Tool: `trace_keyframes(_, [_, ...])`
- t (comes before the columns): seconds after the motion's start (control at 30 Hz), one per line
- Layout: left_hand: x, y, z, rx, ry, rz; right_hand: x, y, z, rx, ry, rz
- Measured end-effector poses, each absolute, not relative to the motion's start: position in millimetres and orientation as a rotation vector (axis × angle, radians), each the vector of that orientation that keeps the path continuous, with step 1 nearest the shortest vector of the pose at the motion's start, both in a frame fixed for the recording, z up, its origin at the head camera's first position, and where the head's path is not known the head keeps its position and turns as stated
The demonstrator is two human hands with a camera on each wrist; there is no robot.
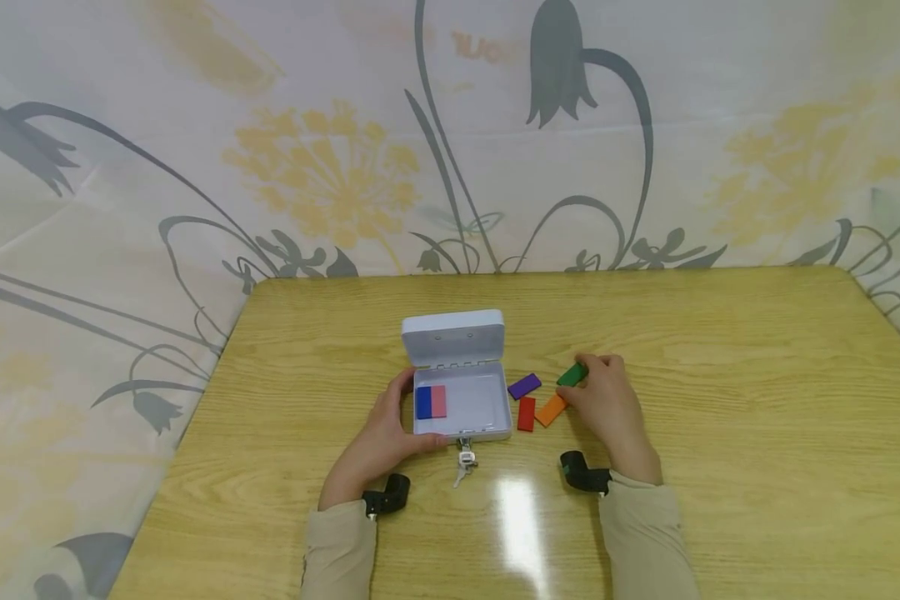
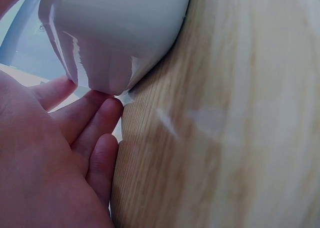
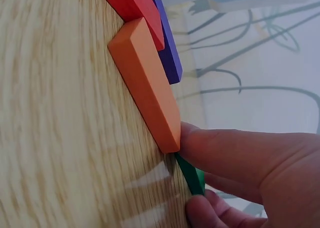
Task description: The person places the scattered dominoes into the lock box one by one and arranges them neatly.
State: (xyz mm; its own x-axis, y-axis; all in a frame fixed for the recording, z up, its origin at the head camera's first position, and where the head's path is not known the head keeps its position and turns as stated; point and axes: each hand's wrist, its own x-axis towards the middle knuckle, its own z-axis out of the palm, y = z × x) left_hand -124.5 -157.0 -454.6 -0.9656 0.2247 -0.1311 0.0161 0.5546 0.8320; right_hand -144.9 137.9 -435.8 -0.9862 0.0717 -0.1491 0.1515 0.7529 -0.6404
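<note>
The likeliest trouble lies at the right hand (image 1: 607, 408), whose thumb and fingers close narrowly about the flat, oblong green block (image 1: 572, 375). The thumb also sits against the near end of the flat, oblong orange block (image 3: 147, 87), so lifting could drag or flip that one too. Its far end lies at or very near the flat, oblong red block (image 1: 526, 414), which could be nudged in turn against the flat, oblong purple block (image 1: 524, 386) just beyond. A grip on the thin green edges might also slip.

The left hand (image 1: 382, 433) spans the 8 o'clock corner of the glossy white, hinged box (image 1: 476, 402), thumb along the front and fingers at the side. Pushing too hard there could slide the box over the bench (image 1: 720, 417) or tip its raised white lid (image 1: 453, 336), at 12 o'clock.

The green block lies on the bench between 2 and 3 o'clock from the box: deep green, plain, straight-edged, partly covered by fingers. The orange looks smooth and sharp-cornered. Inside the box, towards 9 o'clock, the blue block (image 1: 423, 402) and pink block (image 1: 438, 401) stand side by side, touching; silvery keys (image 1: 461, 477) hang at 6 o'clock.
</note>
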Motion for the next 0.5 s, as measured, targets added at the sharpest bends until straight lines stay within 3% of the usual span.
trace_keyframes(0.5, [-124.5, -157.0, -454.9, 0.21, 2.586, 1.353, -144.5, 139.9, -434.6, 0.174, 2.869, -1.012])
